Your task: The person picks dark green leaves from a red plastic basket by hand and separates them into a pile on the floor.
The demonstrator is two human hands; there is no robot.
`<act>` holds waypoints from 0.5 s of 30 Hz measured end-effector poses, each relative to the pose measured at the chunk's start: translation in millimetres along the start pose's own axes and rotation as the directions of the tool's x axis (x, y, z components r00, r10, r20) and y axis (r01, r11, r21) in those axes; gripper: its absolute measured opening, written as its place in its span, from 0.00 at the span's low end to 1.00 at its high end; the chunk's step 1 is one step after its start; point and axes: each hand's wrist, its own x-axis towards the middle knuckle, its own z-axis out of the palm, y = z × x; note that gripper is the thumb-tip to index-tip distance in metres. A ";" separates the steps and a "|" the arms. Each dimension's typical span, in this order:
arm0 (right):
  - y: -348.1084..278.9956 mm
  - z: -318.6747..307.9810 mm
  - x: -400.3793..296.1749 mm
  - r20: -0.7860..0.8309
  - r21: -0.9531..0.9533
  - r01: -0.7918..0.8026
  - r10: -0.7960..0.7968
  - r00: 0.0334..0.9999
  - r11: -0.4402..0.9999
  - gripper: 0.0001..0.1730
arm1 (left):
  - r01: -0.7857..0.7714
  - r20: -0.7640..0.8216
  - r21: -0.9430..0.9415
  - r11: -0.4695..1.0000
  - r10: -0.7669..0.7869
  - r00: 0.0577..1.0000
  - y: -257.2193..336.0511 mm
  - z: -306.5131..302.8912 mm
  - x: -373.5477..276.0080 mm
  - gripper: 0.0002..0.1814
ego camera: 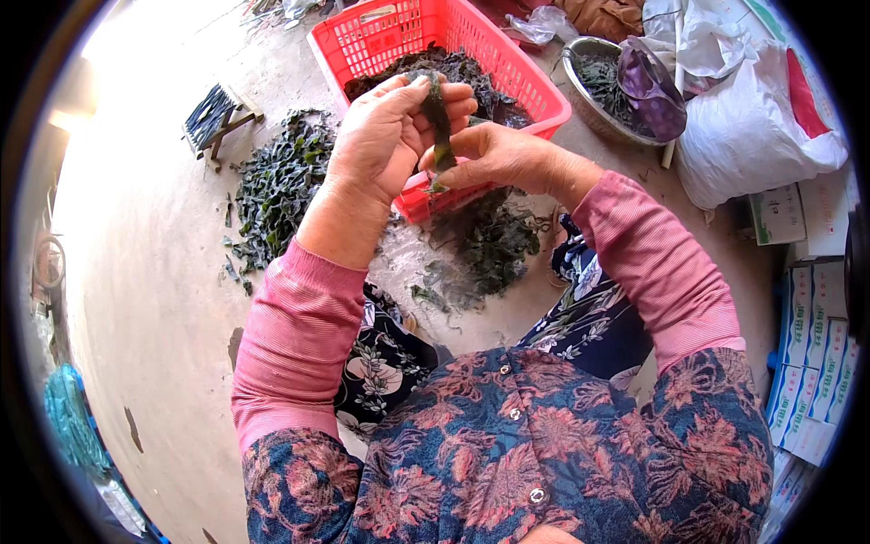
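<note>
Over the near end of a red plastic crate [527,75], a dark green strip of seaweed [438,119] hangs between my two hands. My left hand [391,129], palm turned up, holds the strip's upper end between thumb and fingers. Lower down, the thumb and fingers of my right hand [506,160] pinch its other end. Inside the crate lies a heap of dark, wet-looking seaweed [469,71], partly hidden by my hands. A pile of cut seaweed pieces [282,183] lies on the floor left of the crate. Stringy seaweed scraps [493,248] lie between my feet.
A low folding stool [216,122] stands at the left on the concrete floor [156,272]. To the right are a metal basin [591,88] of seaweed with a purple cloth item [649,92], a full white sack [754,129] and stacked printed boxes [809,360].
</note>
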 end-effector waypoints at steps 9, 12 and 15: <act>-9.6 -11.1 -0.9 -0.001 0.707 0.139 -0.196 0.981 0.693 0.16 | 0.057 0.022 0.022 0.998 -0.057 0.998 -6.9 -8.6 0.8 0.19; -16.3 -16.3 0.8 -0.119 0.783 0.177 -0.137 0.983 0.596 0.16 | 0.204 0.006 0.047 0.978 -0.204 0.979 -16.5 -6.9 2.5 0.27; -19.4 -17.7 2.8 -0.219 0.780 0.237 -0.102 0.970 0.580 0.16 | 0.233 -0.021 0.102 0.967 -0.232 0.972 -17.1 -4.7 0.6 0.28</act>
